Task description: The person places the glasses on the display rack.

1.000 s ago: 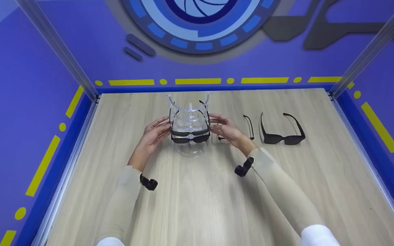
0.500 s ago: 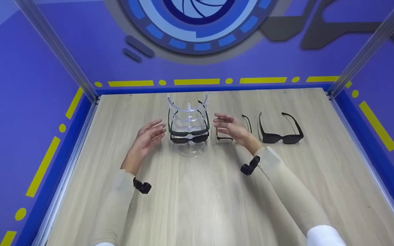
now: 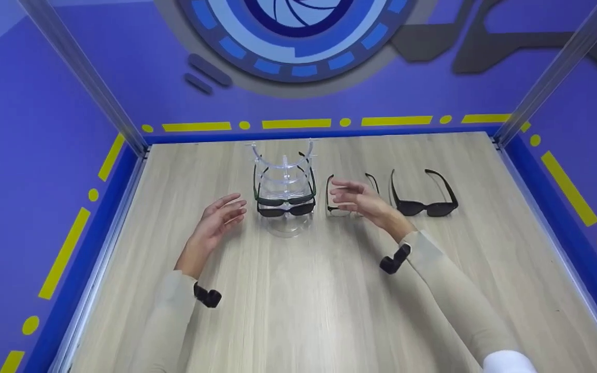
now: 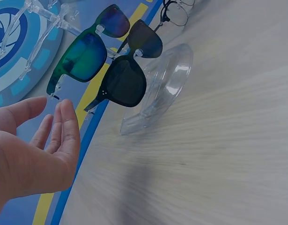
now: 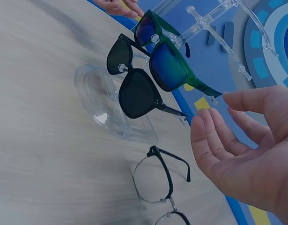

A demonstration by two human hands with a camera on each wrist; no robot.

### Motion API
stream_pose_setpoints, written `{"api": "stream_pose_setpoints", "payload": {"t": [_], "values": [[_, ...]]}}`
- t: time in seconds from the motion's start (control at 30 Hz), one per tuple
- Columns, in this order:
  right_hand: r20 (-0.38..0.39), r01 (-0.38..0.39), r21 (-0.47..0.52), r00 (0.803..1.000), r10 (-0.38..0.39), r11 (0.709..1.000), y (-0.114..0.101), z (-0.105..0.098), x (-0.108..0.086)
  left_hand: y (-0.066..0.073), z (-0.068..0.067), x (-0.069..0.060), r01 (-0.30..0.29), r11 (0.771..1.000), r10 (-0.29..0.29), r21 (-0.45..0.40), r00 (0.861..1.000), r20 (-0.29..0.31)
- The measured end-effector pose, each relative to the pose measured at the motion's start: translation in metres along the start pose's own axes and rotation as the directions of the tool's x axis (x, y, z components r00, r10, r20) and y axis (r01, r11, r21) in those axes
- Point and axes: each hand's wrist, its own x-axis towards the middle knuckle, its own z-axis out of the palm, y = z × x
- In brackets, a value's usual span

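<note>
A clear plastic eyewear stand (image 3: 286, 232) holds two pairs of sunglasses one above the other. The upper pair is green sunglasses with blue-green mirrored lenses (image 4: 85, 58); just below sit black sunglasses with dark lenses (image 4: 127, 82). To the left of the stand, my left hand (image 3: 214, 220) hovers with relaxed fingers, touching nothing. My right hand (image 3: 368, 201) is on the other side, also holding nothing, its fingers loosely bent. Beneath it on the table lie eyeglasses with clear lenses and dark brows (image 5: 168, 173), partly hidden by the hand in the head view.
Black sunglasses (image 3: 418, 209) with unfolded temples lie on the wooden table (image 3: 298, 311) at the right. Upper arms of the stand stay bare. Blue panels (image 3: 298, 111) with yellow marks enclose the table at the back and sides.
Both hands have let go of the green sunglasses' temples and drawn apart, left hand leftward, right hand rightward, both slightly toward me. The green sunglasses remain on the stand.
</note>
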Motion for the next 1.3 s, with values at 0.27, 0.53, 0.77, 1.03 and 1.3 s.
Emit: {"api": "stream_pose_setpoints", "payload": {"t": [0.27, 0.53, 0.77, 1.03, 1.3], "values": [[0.000, -0.045, -0.002, 0.999, 0.045, 0.999, 0.007, -0.005, -0.010, -0.008, 0.001, -0.008, 0.004, 0.999, -0.006, 0.043, 0.999, 0.037], [0.046, -0.041, 0.006, 0.998, 0.041, 0.999, 0.008, -0.007, -0.014, -0.015, 0.011, -0.017, 0.010, 0.998, -0.014, 0.057, 0.997, 0.081], [0.065, -0.043, -0.014, 0.997, 0.043, 0.999, 0.015, -0.007, -0.017, -0.021, 0.026, -0.026, -0.006, 0.992, -0.013, 0.124, 0.988, 0.151], [0.112, -0.040, -0.090, 0.992, 0.050, 0.995, 0.024, -0.011, -0.027, -0.033, 0.037, -0.032, -0.037, 0.970, -0.019, 0.240, 0.973, 0.229], [0.120, -0.047, -0.097, 0.991, 0.059, 0.994, 0.031, -0.018, -0.038, -0.041, 0.048, -0.032, -0.066, 0.964, -0.015, 0.259, 0.955, 0.297]]}}
